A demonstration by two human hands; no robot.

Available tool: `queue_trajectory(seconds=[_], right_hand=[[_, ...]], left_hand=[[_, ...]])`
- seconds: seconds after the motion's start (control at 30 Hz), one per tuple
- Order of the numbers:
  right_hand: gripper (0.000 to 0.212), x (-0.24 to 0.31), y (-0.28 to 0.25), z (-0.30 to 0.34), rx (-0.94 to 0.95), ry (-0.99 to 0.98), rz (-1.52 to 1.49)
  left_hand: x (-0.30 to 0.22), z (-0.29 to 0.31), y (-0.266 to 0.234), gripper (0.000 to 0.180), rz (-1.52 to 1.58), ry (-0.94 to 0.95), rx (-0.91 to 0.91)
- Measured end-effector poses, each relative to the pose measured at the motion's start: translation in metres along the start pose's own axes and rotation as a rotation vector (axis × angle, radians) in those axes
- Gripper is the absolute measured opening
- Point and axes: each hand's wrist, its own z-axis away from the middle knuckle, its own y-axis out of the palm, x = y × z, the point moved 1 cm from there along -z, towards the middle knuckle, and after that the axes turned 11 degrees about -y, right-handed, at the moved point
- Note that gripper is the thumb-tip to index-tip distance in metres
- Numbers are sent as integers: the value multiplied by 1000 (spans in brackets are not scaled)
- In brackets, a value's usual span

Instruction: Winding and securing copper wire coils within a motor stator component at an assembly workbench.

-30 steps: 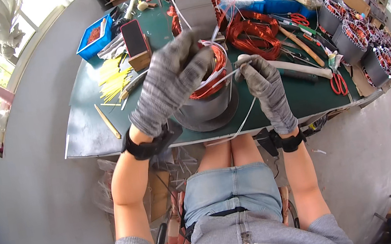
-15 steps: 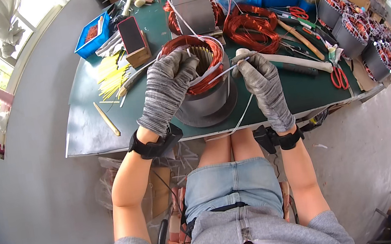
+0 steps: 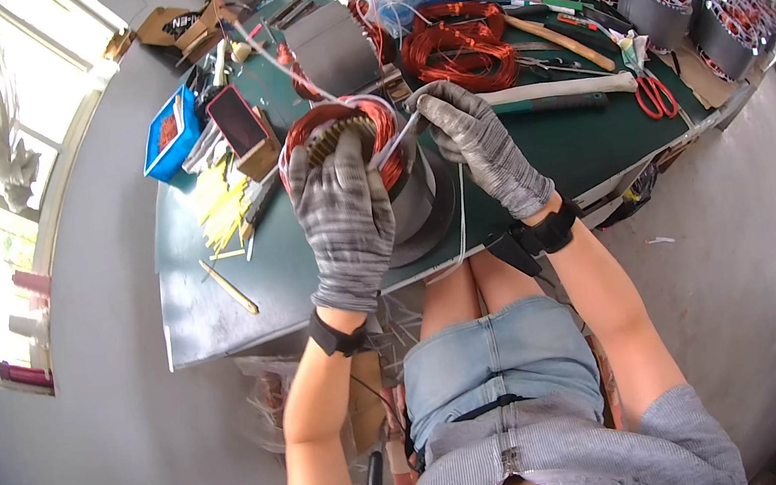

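A motor stator (image 3: 418, 200) with a grey housing stands near the table's front edge, copper windings (image 3: 386, 132) ringing its top. My left hand (image 3: 345, 224), in a grey knit glove, lies over the near side of the ring. Its fingers stretch apart into the slotted opening, their tips partly hidden. Just right of the windings, my gloved right hand (image 3: 478, 141) is closed in a pinch on a thin white lacing cord (image 3: 461, 206). The cord runs to the coil's edge, and a length hangs down past the table edge.
Behind stands another stator (image 3: 334, 50). Loose copper coils (image 3: 460, 51), a white-handled mallet (image 3: 566, 90) and red scissors (image 3: 655, 94) lie to the right. At left are a phone (image 3: 236, 120), yellow strips (image 3: 220, 207) and a blue bin (image 3: 171, 134). Finished stators (image 3: 658, 1) crowd the right edge.
My left hand has gone from a curled grip at the ring's left side to stretched fingers in the opening. My right hand has come closer to the windings with the cord. The view has turned.
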Motion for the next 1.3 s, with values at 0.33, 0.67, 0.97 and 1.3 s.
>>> queue_trajectory(seconds=[0.33,0.67,0.97,1.3], right_hand=[[12,-18,1,-6,17,52,51],[37,-6,8,63,-48,-310,975],[52,12,47,73,-6,-572,1010],[54,-22,66,60,-114,-783,817]], left_hand=[[16,-4,-15,10,39,35,141],[28,-20,-29,18,-87,34,474],[35,-16,-28,24,-17,24,484],[43,-18,-24,53,-329,81,409]])
